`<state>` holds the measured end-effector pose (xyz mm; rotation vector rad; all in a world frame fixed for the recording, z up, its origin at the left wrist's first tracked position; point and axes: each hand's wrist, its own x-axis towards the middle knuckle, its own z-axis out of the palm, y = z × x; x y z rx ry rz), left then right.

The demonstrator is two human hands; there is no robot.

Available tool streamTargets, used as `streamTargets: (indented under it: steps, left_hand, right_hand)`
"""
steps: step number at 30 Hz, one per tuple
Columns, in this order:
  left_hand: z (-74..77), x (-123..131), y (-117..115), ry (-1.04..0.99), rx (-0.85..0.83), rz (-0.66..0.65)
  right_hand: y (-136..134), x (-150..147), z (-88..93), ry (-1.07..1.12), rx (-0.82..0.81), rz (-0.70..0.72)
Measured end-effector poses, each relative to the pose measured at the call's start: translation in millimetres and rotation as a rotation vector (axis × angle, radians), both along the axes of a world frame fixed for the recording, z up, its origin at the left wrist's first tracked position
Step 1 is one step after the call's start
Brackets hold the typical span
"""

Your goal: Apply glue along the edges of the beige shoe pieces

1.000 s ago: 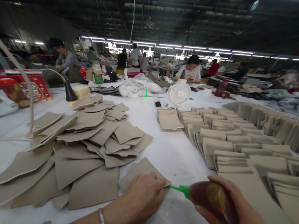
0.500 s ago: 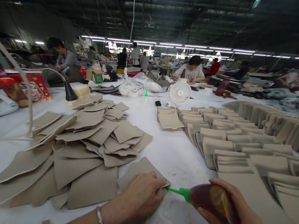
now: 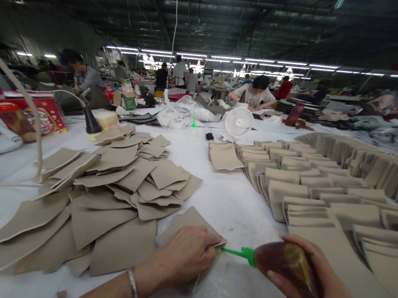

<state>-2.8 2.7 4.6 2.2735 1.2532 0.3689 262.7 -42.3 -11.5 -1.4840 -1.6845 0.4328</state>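
My left hand (image 3: 189, 254) is closed on a taupe leather-like piece (image 3: 189, 218), its fingers curled over the right-hand edge and a bracelet on the wrist. Part of that piece is hidden beneath the hand. In my right hand (image 3: 334, 296) lies a squeeze bottle (image 3: 283, 262) of brownish liquid, probably glue, tilted sideways. Its thin green nozzle (image 3: 238, 253) reaches left to the piece's edge, right beside my left fingertips. A loose heap of similar taupe pieces (image 3: 113, 206) lies to the left of my left hand.
Overlapping rows of taupe pieces (image 3: 325, 196) cover the table's right side. Farther back stand a small white fan (image 3: 238, 121), a green nozzle cap (image 3: 194, 121) and clear plastic bags (image 3: 185, 112). A red box (image 3: 46, 113) and a hose stand left. Several people work beyond.
The bottle has shifted very slightly right, and its nozzle tip has moved a little along the piece's edge. My left hand keeps nearly the same place and grip.
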Motion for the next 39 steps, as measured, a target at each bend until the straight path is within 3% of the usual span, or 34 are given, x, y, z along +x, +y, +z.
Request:
streamTargets:
  steps: [10, 16, 31, 35, 39]
  left_hand:
    - [14.7, -2, -1, 0.01, -0.159, -0.048]
    - [11.2, -1, -2, 0.012, -0.138, -0.061]
    - [9.0, -4, -1, -0.027, -0.133, -0.073]
    - [8.7, -5, -1, -0.03, -0.144, -0.073]
    - [4.8, -6, -1, -0.037, -0.136, -0.073]
  right_hand:
    - [-19, -25, 8.5, 0.165, -0.104, -0.056]
    - [-25, -29, 3.6, 0.229, -0.106, 0.0]
    - [-42, -43, -0.1, 0.255, -0.125, -0.06]
    - [-44, -44, -2.7, 0.279, -0.15, -0.001]
    - [-44, -43, -1.1, 0.216, -0.1, -0.059]
